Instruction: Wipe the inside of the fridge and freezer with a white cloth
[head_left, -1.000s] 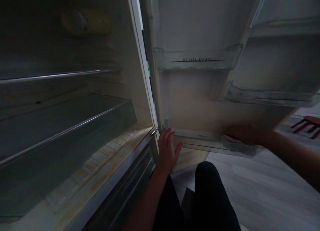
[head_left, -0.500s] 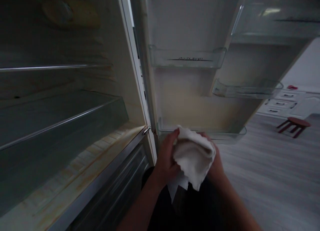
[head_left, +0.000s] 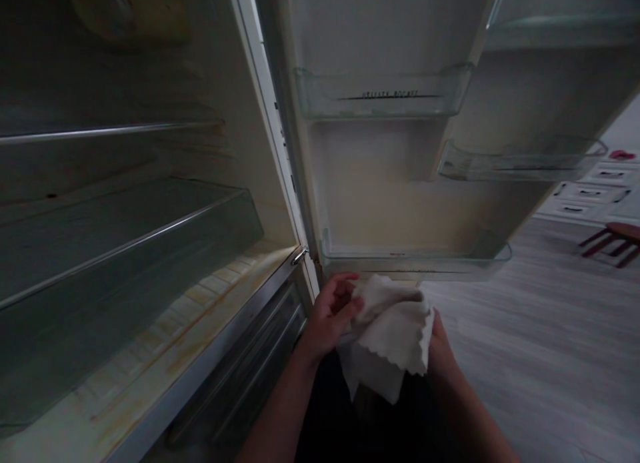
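A white cloth (head_left: 393, 323) with a scalloped edge hangs loosely folded between my hands, in front of the open fridge door. At its left edge, my left hand (head_left: 333, 313) has curled fingers, with the thumb tip against the fabric. On the other side, my right hand (head_left: 436, 339) grips the cloth, most of its fingers hidden behind it. Part of the cloth drapes down over my dark clothing.
To the left stands the open fridge compartment, with a glass shelf (head_left: 125, 131), a clear drawer (head_left: 150, 276) and a stained bottom ledge (head_left: 200, 319). Clear bins (head_left: 385, 103) line the door (head_left: 370, 189). A reddish-brown stool (head_left: 620, 233) and white cabinets (head_left: 595, 193) are at right.
The cloth has been turned and opened out somewhat, its lower part spreading wider. My left fingers have shifted at its edge. The view has swung slightly left.
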Motion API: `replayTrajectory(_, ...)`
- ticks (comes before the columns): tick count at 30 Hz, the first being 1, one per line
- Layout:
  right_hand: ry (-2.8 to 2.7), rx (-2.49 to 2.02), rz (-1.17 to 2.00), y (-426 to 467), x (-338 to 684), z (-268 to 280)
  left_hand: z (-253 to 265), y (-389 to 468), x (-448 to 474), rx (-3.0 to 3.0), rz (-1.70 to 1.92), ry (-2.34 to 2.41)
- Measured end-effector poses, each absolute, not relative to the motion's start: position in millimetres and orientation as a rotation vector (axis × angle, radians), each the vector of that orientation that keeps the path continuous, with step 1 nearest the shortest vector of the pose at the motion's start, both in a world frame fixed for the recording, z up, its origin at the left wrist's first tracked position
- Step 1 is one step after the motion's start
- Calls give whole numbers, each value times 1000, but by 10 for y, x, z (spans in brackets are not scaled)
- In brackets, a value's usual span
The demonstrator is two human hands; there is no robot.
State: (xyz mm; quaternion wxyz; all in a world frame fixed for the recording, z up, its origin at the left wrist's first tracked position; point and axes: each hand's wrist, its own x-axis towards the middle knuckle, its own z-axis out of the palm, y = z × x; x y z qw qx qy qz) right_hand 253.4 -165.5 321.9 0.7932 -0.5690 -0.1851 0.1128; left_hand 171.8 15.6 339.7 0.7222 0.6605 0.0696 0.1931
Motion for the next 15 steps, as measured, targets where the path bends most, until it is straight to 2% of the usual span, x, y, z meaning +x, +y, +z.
replayTrajectory(3, -331, -1060, -266, -1780, 2553, 3350, 3378, 186, 1723, 1534, 699, 211)
replayTrajectory(5, -483, -1036, -501, -1831, 2489, 3398, 3398, 173, 1694, 1560, 694, 183)
replayTrajectory(7, -765, -1232, -319, -1805, 2372, 3362, 3427, 123, 1682, 1635, 605, 85)
replayTrajectory(9, -856, -1436, 120, -1688, 2234, 3225, 3439, 56, 1711, 1745, 519, -88)
replayTrajectory(11, -628, -1448, 418, -1513, 2111, 3011, 3422, 1, 1763, 1802, 486, -208)
replayTrajectory(15, -111, -1121, 646, -1202, 1961, 2553, 3362, -69, 1772, 1781, 446, -180)
